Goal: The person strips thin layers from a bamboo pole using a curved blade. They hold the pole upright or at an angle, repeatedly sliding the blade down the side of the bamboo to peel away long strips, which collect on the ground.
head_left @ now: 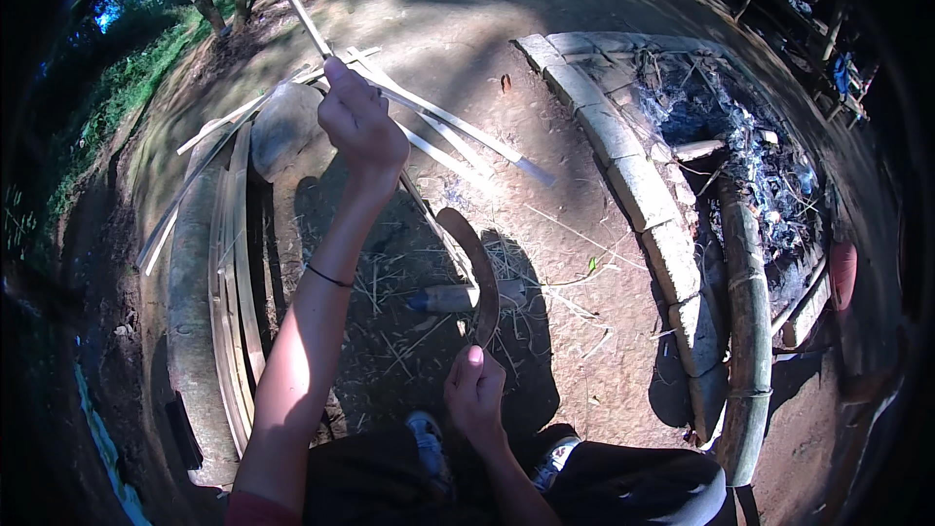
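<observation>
My left hand (360,127) is stretched forward, closed around a long thin bamboo strip (297,8). One end of the strip runs up past the top edge of the view, and the other slants down toward the blade. Low in the middle, my right hand (476,392) grips a curved knife (480,268) with a dark, sickle-like blade pointing away from me. The strip's lower part passes beside the blade; whether they touch, I cannot tell. Its handle is hidden in my fist. A short piece of wood (448,298) lies on the ground behind the blade, among shavings.
Several split bamboo strips (453,117) lie crossed by a large stone (285,131). More slats (226,302) rest along a log (190,331) at left. Rightward, a stone border (633,175) surrounds an ashy fire pit (721,117), with a thick bamboo pole (748,331) leaning across it.
</observation>
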### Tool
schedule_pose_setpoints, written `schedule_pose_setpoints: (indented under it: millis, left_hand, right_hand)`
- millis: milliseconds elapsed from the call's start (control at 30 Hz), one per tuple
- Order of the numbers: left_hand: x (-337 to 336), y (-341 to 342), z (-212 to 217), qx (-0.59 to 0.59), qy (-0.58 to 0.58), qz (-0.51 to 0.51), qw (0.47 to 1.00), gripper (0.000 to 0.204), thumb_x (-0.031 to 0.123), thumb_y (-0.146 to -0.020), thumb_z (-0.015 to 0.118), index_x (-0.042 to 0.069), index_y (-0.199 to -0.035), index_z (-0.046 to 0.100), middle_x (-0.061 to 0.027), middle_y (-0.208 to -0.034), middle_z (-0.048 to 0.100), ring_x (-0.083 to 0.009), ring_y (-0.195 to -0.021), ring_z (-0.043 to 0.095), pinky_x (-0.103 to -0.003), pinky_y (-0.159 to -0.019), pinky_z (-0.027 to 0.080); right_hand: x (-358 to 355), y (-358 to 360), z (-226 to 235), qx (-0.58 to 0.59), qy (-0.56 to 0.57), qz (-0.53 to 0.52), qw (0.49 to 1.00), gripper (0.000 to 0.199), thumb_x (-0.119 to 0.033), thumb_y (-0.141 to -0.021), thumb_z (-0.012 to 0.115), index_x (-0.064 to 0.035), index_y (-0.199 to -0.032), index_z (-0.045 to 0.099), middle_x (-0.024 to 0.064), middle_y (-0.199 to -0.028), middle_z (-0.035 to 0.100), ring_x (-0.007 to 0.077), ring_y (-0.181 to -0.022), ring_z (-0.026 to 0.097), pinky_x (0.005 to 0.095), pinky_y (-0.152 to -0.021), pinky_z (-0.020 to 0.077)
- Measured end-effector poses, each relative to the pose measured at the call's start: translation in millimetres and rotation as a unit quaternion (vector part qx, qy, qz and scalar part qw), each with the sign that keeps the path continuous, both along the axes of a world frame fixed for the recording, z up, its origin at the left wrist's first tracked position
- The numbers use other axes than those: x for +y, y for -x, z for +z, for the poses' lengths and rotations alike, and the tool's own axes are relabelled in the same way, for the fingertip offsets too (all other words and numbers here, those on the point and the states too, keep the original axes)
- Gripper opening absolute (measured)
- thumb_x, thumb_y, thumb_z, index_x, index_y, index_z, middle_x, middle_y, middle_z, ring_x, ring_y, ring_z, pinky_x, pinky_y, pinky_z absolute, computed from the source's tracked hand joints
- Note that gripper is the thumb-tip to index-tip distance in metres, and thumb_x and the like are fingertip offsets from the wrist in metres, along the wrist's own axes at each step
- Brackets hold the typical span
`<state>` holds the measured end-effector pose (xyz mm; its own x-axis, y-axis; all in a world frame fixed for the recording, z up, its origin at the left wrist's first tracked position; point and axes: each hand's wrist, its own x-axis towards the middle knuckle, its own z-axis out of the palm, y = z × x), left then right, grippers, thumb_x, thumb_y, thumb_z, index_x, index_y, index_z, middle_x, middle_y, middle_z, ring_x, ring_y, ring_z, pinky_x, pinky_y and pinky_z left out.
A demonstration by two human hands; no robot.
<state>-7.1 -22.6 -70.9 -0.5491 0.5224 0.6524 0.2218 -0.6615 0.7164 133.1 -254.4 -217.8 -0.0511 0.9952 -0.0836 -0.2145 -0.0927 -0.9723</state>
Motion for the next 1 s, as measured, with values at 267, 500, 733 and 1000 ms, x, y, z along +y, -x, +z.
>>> schedule_pose_setpoints:
  millis: [267, 500, 733, 1000]
  left_hand:
    - [2.3, -3.0, -1.0, -0.012, 0.014, -0.042, 0.999, 0.054, 0.045, -0.105, 0.029, 0.012, -0.061, 0.029, 0.0076, -0.054, 0.025, -0.0032, -0.046, 0.022, -0.024, -0.043, 0.017]
    - [10.5, 14.8, -3.2, -0.056, 0.099, -0.311, 0.944, 0.064, 0.066, -0.097, 0.023, 0.012, -0.065, 0.037, 0.0048, -0.052, 0.030, -0.0048, -0.040, 0.027, -0.021, -0.038, 0.021]
    - [13.7, 42.9, -0.7, -0.064, 0.165, -0.343, 0.923, 0.076, 0.080, -0.087, 0.020, 0.010, -0.063, 0.040, 0.0017, -0.052, 0.035, -0.0083, -0.040, 0.033, -0.024, -0.037, 0.026]
    - [12.4, 44.3, -5.3, -0.095, 0.135, -0.370, 0.914, 0.071, 0.073, -0.093, 0.022, 0.009, -0.070, 0.043, 0.0008, -0.053, 0.036, -0.0098, -0.041, 0.032, -0.024, -0.038, 0.027]
  right_hand:
    - [-6.1, -5.6, 11.3, -0.005, -0.039, -0.022, 0.999, 0.051, -0.039, -0.104, 0.032, -0.0054, -0.067, 0.042, 0.0011, -0.053, 0.042, 0.0062, -0.042, 0.041, 0.0230, -0.039, 0.0327]
    - [14.4, -34.3, 25.3, -0.069, -0.023, -0.077, 0.994, 0.052, -0.044, -0.104, 0.030, -0.0039, -0.075, 0.045, 0.0017, -0.050, 0.040, 0.0066, -0.038, 0.039, 0.0220, -0.035, 0.0329]
    - [32.3, -96.9, 72.4, -0.020, 0.014, -0.125, 0.992, 0.046, -0.039, -0.104, 0.037, -0.0069, -0.072, 0.042, 0.0003, -0.046, 0.037, 0.0071, -0.035, 0.035, 0.0225, -0.033, 0.0282]
    - [33.6, -124.8, 50.0, 0.023, 0.046, -0.182, 0.982, 0.035, -0.038, -0.101, 0.047, -0.0109, -0.081, 0.039, -0.0006, -0.050, 0.035, 0.0062, -0.034, 0.032, 0.0222, -0.030, 0.0243]
